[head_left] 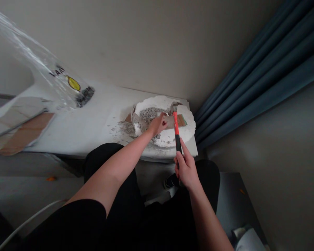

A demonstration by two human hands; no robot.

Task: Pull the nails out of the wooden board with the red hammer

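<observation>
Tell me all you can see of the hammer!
The hammer has a grey metal head, a red shaft and a black grip. The right hand is closed round the grip's lower end. It points away from the person, with its head at a brown piece on the broken white slab, amid grey rubble. The left hand is close beside the head; whether they touch is unclear.

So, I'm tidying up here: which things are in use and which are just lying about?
In use: hammer, held in right hand; white slab under left hand; grey rubble on it.
Lying about: clear plastic bag; blue curtain; brown board.
</observation>
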